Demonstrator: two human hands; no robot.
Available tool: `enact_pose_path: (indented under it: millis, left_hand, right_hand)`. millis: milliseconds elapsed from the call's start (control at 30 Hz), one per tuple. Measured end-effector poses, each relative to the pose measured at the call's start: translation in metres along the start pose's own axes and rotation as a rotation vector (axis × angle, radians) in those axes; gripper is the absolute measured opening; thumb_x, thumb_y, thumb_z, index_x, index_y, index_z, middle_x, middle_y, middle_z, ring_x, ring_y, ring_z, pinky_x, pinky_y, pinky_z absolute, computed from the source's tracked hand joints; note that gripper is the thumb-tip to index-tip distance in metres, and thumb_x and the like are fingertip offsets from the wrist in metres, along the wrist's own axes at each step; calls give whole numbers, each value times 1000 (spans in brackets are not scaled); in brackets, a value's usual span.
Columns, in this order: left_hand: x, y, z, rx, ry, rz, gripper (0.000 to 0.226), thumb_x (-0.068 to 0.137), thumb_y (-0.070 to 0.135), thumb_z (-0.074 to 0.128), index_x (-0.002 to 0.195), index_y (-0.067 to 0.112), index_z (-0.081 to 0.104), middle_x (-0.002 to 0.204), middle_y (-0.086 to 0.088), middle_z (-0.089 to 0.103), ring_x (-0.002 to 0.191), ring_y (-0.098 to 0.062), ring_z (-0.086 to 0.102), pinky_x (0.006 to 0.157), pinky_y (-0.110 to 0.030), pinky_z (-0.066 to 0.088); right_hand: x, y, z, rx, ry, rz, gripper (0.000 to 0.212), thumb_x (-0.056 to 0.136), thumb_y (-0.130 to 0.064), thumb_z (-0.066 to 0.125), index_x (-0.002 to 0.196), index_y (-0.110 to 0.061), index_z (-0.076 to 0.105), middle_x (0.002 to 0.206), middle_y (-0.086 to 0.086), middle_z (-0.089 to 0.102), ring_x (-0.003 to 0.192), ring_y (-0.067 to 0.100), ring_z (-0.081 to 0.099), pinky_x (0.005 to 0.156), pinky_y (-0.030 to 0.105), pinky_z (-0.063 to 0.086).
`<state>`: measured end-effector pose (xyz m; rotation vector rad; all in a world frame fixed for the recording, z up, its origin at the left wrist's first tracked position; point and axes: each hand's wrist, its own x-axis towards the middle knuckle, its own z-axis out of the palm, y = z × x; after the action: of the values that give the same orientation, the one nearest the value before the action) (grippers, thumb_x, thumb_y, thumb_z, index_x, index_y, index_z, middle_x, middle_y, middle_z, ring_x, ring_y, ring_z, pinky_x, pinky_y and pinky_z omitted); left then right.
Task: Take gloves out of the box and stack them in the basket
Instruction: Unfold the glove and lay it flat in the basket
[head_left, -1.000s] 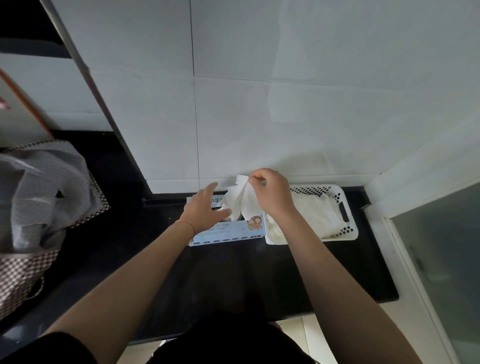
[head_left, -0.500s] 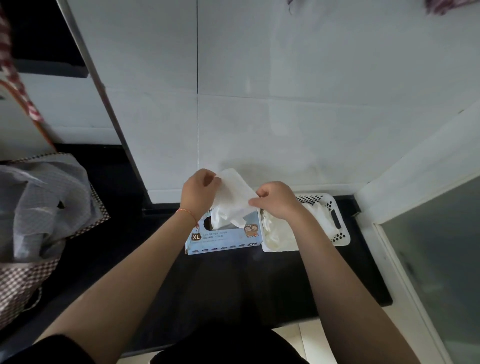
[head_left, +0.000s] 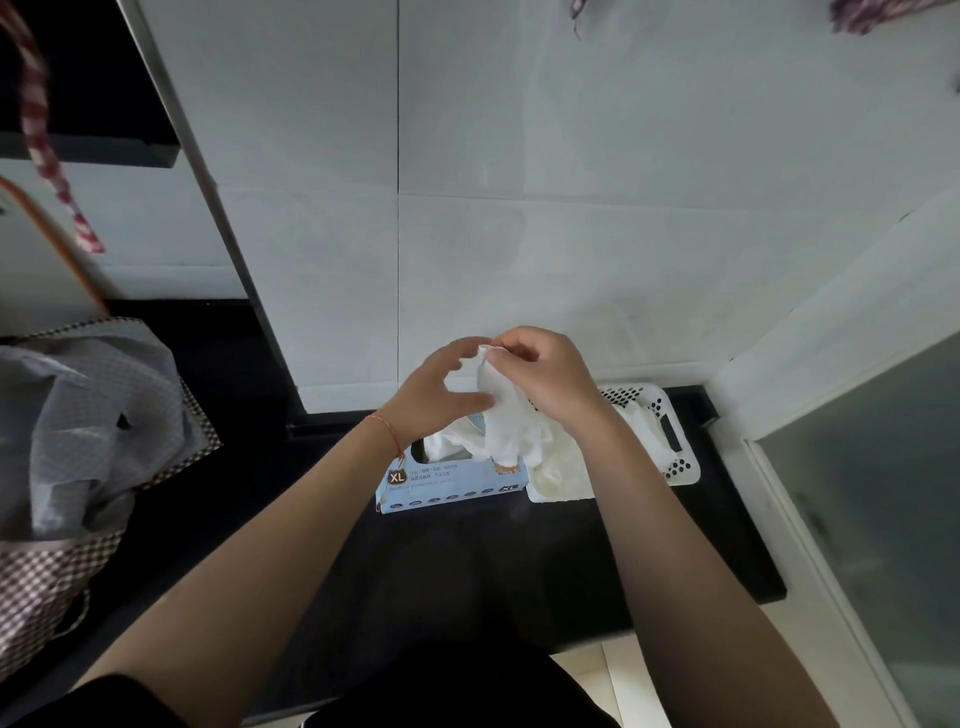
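Note:
A light blue glove box (head_left: 452, 480) marked XL lies on the black counter, with white gloves bulging from its top opening. To its right stands a white perforated basket (head_left: 675, 457) holding several white gloves. My right hand (head_left: 550, 382) pinches the top edge of a white glove (head_left: 506, 421) that hangs above the box and the basket's left end. My left hand (head_left: 441, 389) is beside it, fingers curled around the glove's left side, thumb touching it.
A checked fabric bag (head_left: 67, 457) with grey cloth inside sits at the left on the black counter (head_left: 467, 571). A white tiled wall (head_left: 519, 208) rises behind. A frosted glass panel (head_left: 883, 519) stands at the right.
The glove came out of the box. My hands spread it, then closed together; it now hangs further right, over the basket's left end.

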<state>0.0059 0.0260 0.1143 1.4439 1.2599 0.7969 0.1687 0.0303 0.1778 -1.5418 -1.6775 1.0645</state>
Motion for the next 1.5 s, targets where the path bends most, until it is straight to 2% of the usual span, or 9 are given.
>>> enact_pose_path:
  millis: [233,367,467,567,733,933,1100,1233,1500]
  left_hand:
    - [3,22,-3,-58,3,20,10,81,16,76,87,15,68,92,7,70,89,-5,64,93,-27,46]
    - [3,24,1,86,-61,22,19,81,20,77,93,9,67,91,-9,71,84,-24,67,80,-43,54]
    - [3,17,8,155,-85,-27,31,84,28,75,92,-1,66,89,-16,69,83,-32,64,76,-43,52]
    - [3,11,8,53,-101,-110,45,81,39,78,83,-4,64,76,-11,63,71,-20,58,69,-32,46]
    - [2,6,12,-117,-122,-175,30,84,33,76,62,17,64,62,4,57,57,-10,52,62,-23,44]
    - [13,-11,23,-84,-130,-234,39,84,36,73,94,-1,67,81,-5,64,75,-18,59,79,-35,49]
    - [32,-17,34,88,-185,-257,22,88,31,71,77,12,67,66,7,59,60,-7,52,66,-20,44]
    - [60,-26,66,350,-211,-223,26,88,30,71,81,5,67,71,0,53,63,-4,50,62,-19,37]
    - [112,-29,145,626,-93,-202,23,88,29,60,71,13,60,72,-2,57,73,-23,55,62,-30,41]
  right_hand:
    - [-2,-8,-2,-25,57,-1,12,87,-17,60,76,-21,62,64,-15,51,59,3,46,58,19,39]
    - [-6,-8,-4,12,120,-30,8,84,-9,55,82,-15,59,71,-9,51,59,3,43,54,13,36]
    - [-6,-7,-9,64,193,-59,7,86,-8,55,84,-15,56,70,-9,48,58,5,41,52,14,36]
    - [-4,-1,-15,74,355,-77,5,89,-11,54,89,-15,57,72,-8,50,61,6,45,58,20,40]
    - [-3,14,-26,98,556,-62,3,94,-17,56,91,-16,58,69,-10,49,58,0,45,58,12,38]
    - [-2,40,-39,32,488,51,4,93,-18,55,94,-19,59,75,-9,56,59,-4,51,55,9,39]
    - [1,85,-59,-85,410,182,8,94,-24,55,97,-20,60,81,-10,60,70,3,54,58,18,37]
    - [6,143,-72,-190,371,273,12,98,-22,51,102,-15,59,83,-8,57,71,3,51,57,16,34]
    - [13,235,-105,-408,309,308,23,104,-24,42,121,-15,56,89,-6,57,82,16,57,72,35,49]
